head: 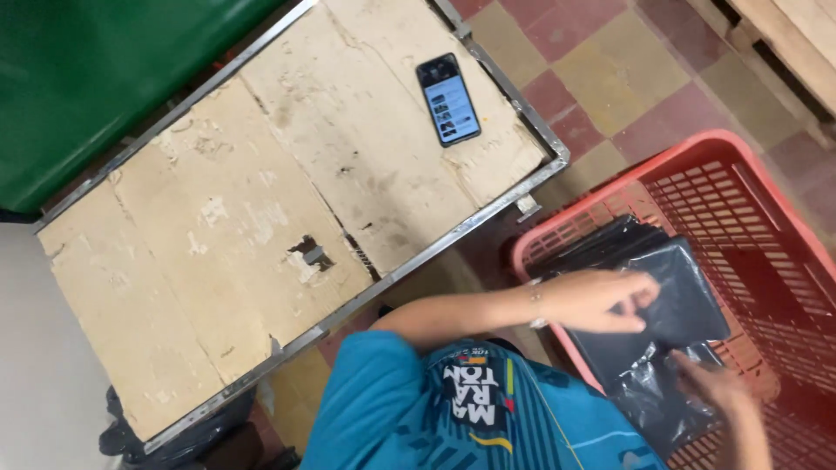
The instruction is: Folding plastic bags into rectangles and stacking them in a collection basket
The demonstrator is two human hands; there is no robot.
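A red plastic basket (697, 144) stands on the tiled floor at the right. Inside it lies a stack of flat black plastic packages (688, 296), with a crinkled black plastic bag (649, 392) at the near end. My left hand (601, 300), a bracelet on its wrist, reaches across my blue shirt and pinches the near edge of the top package. My right hand (718, 383) comes in from the lower right, and its fingers grip the crinkled bag just below that package.
A metal-framed table topped with worn cardboard (261, 200) fills the left and middle, with a lit smartphone (448, 98) on its far corner. A green bin (96, 78) sits beyond it. Wooden boards (784, 35) lie at the top right, and a dark bag (174, 435) under the table.
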